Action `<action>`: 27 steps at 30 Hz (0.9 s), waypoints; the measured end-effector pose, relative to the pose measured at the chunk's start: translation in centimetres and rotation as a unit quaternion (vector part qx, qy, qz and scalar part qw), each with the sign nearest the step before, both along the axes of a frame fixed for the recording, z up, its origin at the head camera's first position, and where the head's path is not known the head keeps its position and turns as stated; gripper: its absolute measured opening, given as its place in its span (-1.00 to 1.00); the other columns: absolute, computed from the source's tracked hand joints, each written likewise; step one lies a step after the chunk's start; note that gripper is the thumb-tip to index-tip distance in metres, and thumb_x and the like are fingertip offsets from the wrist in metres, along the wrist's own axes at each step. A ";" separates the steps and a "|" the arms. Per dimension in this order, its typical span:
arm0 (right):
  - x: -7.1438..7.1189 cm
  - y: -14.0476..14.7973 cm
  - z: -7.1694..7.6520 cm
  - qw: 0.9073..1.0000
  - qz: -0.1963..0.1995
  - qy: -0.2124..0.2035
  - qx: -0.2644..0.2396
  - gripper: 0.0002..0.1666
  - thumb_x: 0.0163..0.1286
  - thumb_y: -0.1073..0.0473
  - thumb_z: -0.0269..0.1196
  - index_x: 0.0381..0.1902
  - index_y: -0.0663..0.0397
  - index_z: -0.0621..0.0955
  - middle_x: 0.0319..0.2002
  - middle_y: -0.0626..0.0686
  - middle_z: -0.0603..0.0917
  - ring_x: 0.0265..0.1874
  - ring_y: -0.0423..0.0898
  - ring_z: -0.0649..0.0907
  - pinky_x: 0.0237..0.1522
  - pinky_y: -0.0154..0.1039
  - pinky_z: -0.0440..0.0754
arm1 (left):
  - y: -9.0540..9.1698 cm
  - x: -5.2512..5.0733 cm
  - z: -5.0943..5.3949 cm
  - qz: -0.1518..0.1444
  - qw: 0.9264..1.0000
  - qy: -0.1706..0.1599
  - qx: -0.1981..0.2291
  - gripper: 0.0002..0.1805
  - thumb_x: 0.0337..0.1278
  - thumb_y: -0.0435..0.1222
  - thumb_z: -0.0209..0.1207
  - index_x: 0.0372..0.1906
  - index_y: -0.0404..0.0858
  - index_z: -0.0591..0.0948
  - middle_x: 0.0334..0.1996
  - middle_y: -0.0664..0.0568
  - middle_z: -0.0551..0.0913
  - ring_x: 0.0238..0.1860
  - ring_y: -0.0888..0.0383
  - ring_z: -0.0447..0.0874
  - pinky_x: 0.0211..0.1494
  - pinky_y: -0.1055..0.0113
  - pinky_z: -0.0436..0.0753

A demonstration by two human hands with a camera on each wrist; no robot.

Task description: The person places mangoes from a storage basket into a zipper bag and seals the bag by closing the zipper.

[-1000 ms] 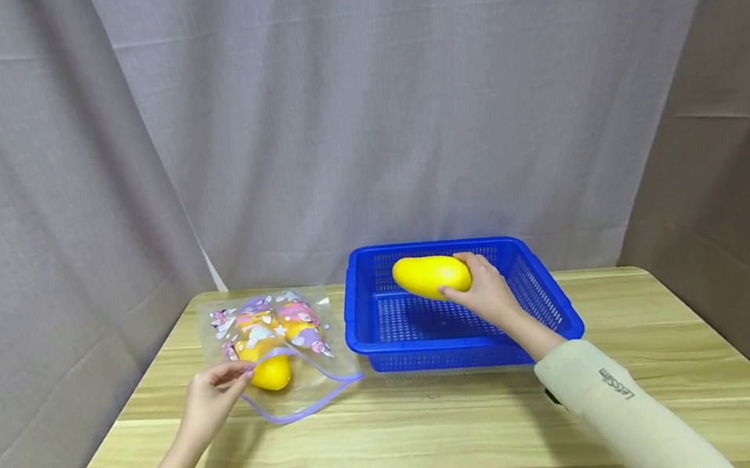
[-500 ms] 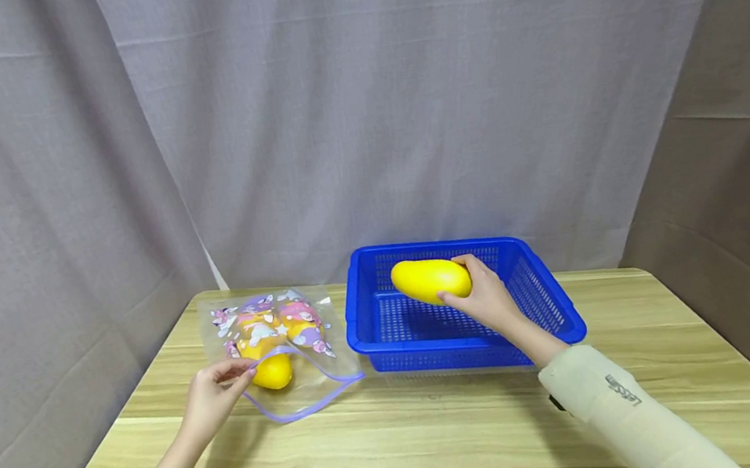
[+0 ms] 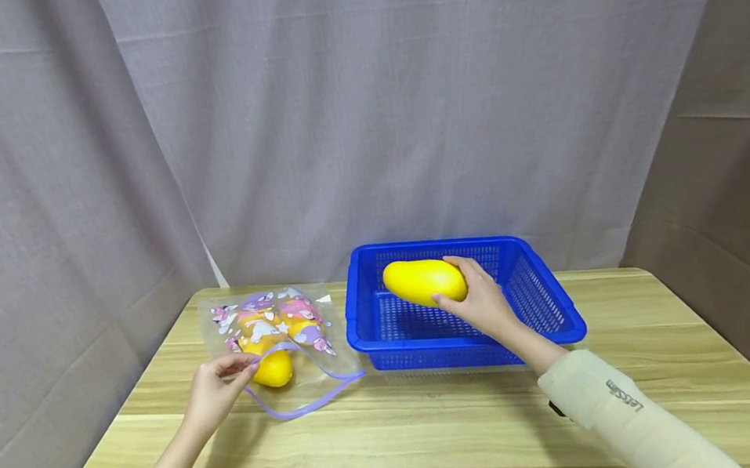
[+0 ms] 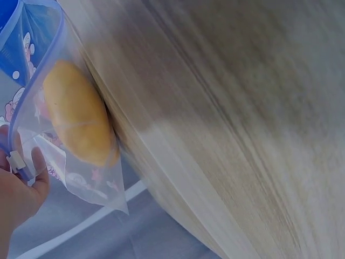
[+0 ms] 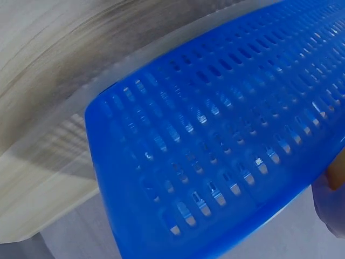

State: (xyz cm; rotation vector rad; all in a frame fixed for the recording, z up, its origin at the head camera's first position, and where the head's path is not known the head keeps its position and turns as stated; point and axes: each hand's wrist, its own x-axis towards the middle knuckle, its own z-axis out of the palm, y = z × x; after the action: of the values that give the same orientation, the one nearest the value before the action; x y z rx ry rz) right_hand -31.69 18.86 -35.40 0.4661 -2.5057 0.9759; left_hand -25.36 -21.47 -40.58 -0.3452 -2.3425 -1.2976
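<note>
A clear zip bag (image 3: 331,362) printed with cartoon figures lies on the left of the table, its purple-edged mouth spread toward the front. Inside it are several yellow mangoes, one mango (image 3: 273,369) close to the mouth. My left hand (image 3: 216,391) pinches the bag's edge at the left corner; the left wrist view shows a white slider (image 4: 16,161) by the fingertips. Over the blue basket (image 3: 475,342), my right hand (image 3: 479,297) grips another yellow mango (image 3: 424,281) by its right end. In the right wrist view, the basket's side hides most of that hand.
The wooden table (image 3: 404,451) carries the bag and the basket side by side, with a narrow gap between them. Grey curtains (image 3: 401,104) hang behind the table and along both sides.
My right hand, gripping the mango, has shifted slightly left above the basket. The left hand keeps its pinch on the bag's edge, nearly still.
</note>
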 end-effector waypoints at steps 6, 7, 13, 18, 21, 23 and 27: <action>0.5 -0.3 -0.1 1.000 0.020 0.001 -0.012 -0.23 0.14 0.09 0.37 0.26 0.20 0.36 0.15 0.24 0.47 -0.01 0.18 0.55 -0.01 0.11 0.62 | 0.1 0.1 -0.2 0.009 1.000 -0.002 -0.012 -0.92 -0.01 -0.57 0.24 -0.35 -0.50 0.66 -0.45 -0.27 0.70 -0.44 0.46 0.55 -0.29 0.63 0.62; 0.6 -0.4 -0.1 1.000 0.024 -0.001 -0.015 -0.23 0.14 0.09 0.37 0.26 0.20 0.36 0.15 0.24 0.47 -0.01 0.18 0.55 -0.01 0.11 0.63 | 0.2 0.1 -0.2 0.009 1.000 -0.001 -0.011 -0.92 -0.01 -0.57 0.24 -0.35 -0.50 0.66 -0.45 -0.27 0.70 -0.44 0.46 0.55 -0.30 0.63 0.62; 1.2 -0.9 0.0 0.999 0.032 -0.006 -0.022 -0.23 0.15 0.09 0.37 0.27 0.18 0.35 0.16 0.22 0.46 0.02 0.16 0.54 0.02 0.09 0.62 | 0.4 0.4 0.2 0.001 1.000 -0.002 0.005 -0.91 -0.01 -0.54 0.26 -0.34 -0.46 0.67 -0.43 -0.24 0.71 -0.43 0.46 0.56 -0.28 0.61 0.63; 1.5 -1.5 0.0 0.999 0.041 0.005 -0.017 -0.23 0.13 0.10 0.38 0.26 0.17 0.36 0.16 0.21 0.46 0.02 0.15 0.55 0.03 0.08 0.62 | 0.4 0.7 0.6 -0.001 1.000 -0.005 0.007 -0.92 0.00 -0.55 0.24 -0.34 -0.48 0.67 -0.43 -0.26 0.71 -0.43 0.47 0.57 -0.28 0.58 0.65; 1.8 -2.0 0.0 0.999 0.049 0.012 -0.019 -0.23 0.12 0.11 0.39 0.26 0.18 0.36 0.16 0.21 0.47 0.03 0.15 0.55 0.02 0.07 0.63 | -0.1 0.3 -0.2 -0.005 1.000 -0.007 0.010 -0.91 0.01 -0.53 0.24 -0.33 -0.45 0.68 -0.42 -0.24 0.71 -0.41 0.50 0.56 -0.27 0.60 0.65; 2.0 -2.3 -0.1 0.998 0.053 0.013 -0.023 -0.23 0.11 0.12 0.39 0.25 0.18 0.37 0.15 0.21 0.47 0.03 0.15 0.55 0.02 0.07 0.63 | -0.2 0.3 -0.3 -0.005 1.000 -0.008 0.008 -0.91 0.01 -0.53 0.23 -0.33 -0.46 0.67 -0.42 -0.24 0.71 -0.42 0.51 0.56 -0.27 0.62 0.64; 2.4 -2.8 -0.4 0.997 0.059 0.003 -0.039 -0.24 0.13 0.13 0.38 0.26 0.13 0.36 0.17 0.20 0.46 0.04 0.13 0.55 0.02 0.05 0.63 | -0.2 0.4 -0.5 -0.004 1.000 -0.004 0.009 -0.91 0.00 -0.54 0.23 -0.33 -0.46 0.67 -0.43 -0.25 0.71 -0.43 0.51 0.56 -0.27 0.63 0.63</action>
State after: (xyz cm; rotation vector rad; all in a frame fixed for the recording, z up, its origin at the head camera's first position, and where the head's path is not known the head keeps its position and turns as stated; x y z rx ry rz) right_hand -29.25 16.06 -35.81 0.5979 -2.4490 1.1101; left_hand -25.01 -21.72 -41.03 -0.3457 -2.3376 -1.3248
